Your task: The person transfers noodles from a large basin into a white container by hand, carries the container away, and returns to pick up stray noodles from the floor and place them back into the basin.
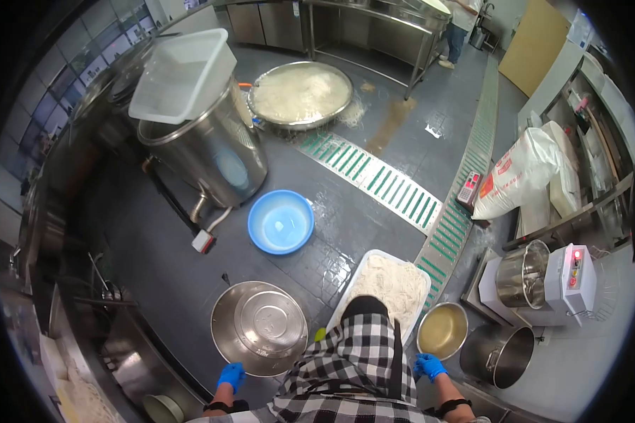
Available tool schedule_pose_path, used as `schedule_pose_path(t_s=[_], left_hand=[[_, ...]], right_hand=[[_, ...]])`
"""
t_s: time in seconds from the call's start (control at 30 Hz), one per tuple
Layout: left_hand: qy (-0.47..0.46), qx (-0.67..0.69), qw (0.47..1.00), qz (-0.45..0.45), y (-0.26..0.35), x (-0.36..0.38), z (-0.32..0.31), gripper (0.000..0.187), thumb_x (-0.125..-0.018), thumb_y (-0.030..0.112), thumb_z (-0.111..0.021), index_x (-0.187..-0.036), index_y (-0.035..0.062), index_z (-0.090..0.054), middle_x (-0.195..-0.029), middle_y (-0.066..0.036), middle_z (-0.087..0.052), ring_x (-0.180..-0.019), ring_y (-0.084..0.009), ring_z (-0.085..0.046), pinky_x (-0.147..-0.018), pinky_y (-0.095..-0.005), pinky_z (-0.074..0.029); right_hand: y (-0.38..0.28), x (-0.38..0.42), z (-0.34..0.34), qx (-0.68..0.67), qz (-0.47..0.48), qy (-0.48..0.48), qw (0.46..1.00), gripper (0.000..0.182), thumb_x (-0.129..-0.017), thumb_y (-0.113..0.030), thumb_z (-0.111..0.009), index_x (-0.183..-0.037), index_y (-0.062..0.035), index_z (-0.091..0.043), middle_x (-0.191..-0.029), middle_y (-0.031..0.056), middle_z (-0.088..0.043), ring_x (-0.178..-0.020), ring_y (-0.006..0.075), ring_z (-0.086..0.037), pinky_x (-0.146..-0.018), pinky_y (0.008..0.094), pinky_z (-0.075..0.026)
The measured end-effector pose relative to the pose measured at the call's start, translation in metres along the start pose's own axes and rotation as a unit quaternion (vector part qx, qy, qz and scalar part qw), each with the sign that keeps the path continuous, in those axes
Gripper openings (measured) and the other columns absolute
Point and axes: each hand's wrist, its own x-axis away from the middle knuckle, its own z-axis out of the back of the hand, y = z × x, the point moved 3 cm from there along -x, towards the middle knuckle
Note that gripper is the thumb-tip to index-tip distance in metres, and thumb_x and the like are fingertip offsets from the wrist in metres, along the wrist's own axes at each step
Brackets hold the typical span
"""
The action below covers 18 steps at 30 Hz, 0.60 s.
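Observation:
My left hand [231, 377], in a blue glove, hangs at the lower left with loosely bent fingers and nothing visible in it. Just above it, a wide steel basin [222, 321] stands on the floor. On the other side of my checked apron, my gloved right hand [429, 367] is also empty, its fingers bent and slightly apart. It overlaps the near rim of a metal bowl holding yellowish liquid [442, 331]. In front of me lies a white tray [348, 287] of pale noodle-like strands, partly hidden by my body.
A blue basin [281, 221] stands on the wet floor ahead. Beyond are a tall steel vat [226, 158] topped by a white tub [180, 77] and a large bowl of strands [300, 95]. Right: drain grating [374, 180], sack [518, 173], mixer [571, 282], steel pot [497, 356]. A person [458, 32] stands far back.

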Motion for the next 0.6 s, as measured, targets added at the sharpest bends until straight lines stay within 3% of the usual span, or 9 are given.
schedule_pose_path(t_s=[0.23, 0.33, 0.43, 0.5, 0.6], left_hand=[[0.015, 0.042, 0.999, -0.026, 0.078, 0.001, -0.005, 0.027, -0.077, 0.031, -0.046, -0.093, 0.0100, -0.052, -0.071, -0.006, -0.054, -0.056, -0.0150, -0.050, -0.049, -0.0281, -0.042], [0.029, 0.036, 0.997, -0.068, 0.141, -0.007, -0.010, 0.029, -0.076, 0.034, -0.046, -0.087, 0.0084, -0.054, -0.072, -0.007, -0.054, -0.056, -0.0156, -0.050, -0.049, -0.0292, -0.041], [0.091, -0.016, 0.979, -0.181, 0.250, -0.023, -0.010, 0.029, -0.076, 0.036, -0.046, -0.078, 0.0077, -0.054, -0.073, -0.006, -0.052, -0.061, -0.0167, -0.050, -0.052, -0.0308, -0.041], [0.103, 0.072, 0.965, -0.229, 0.354, -0.018, -0.022, 0.033, -0.076, 0.038, -0.047, -0.088, 0.0079, -0.053, -0.078, -0.007, -0.053, -0.069, -0.0172, -0.050, -0.057, -0.0323, -0.042], [0.126, 0.130, 0.943, -0.278, 0.505, -0.033, -0.051, 0.033, -0.074, 0.035, -0.050, -0.090, 0.0068, -0.051, -0.078, -0.006, -0.052, -0.067, -0.0180, -0.050, -0.057, -0.0330, -0.043]], right_hand=[[-0.040, -0.043, 0.012, 0.040, 0.002, -0.005, 0.999, 0.030, -0.077, -0.013, -0.048, -0.107, -0.0077, -0.048, -0.077, 0.0071, -0.057, -0.060, 0.0166, -0.055, -0.054, 0.0287, -0.045], [-0.067, -0.071, 0.020, -0.022, -0.002, 0.005, 1.000, 0.029, -0.076, -0.012, -0.049, -0.105, -0.0082, -0.049, -0.076, 0.0066, -0.056, -0.057, 0.0172, -0.054, -0.053, 0.0302, -0.045], [-0.092, -0.101, 0.028, 0.000, -0.060, 0.036, 0.998, 0.023, -0.075, -0.017, -0.050, -0.095, -0.0088, -0.055, -0.077, 0.0106, -0.059, -0.059, 0.0239, -0.056, -0.055, 0.0350, -0.046], [-0.110, -0.132, 0.037, 0.027, -0.069, 0.036, 0.997, 0.022, -0.074, -0.019, -0.049, -0.093, -0.0085, -0.056, -0.077, 0.0114, -0.059, -0.061, 0.0247, -0.057, -0.055, 0.0358, -0.046], [-0.152, -0.184, 0.050, 0.082, -0.079, 0.036, 0.993, 0.021, -0.074, -0.020, -0.048, -0.089, -0.0081, -0.057, -0.078, 0.0126, -0.059, -0.063, 0.0258, -0.057, -0.055, 0.0369, -0.046]])
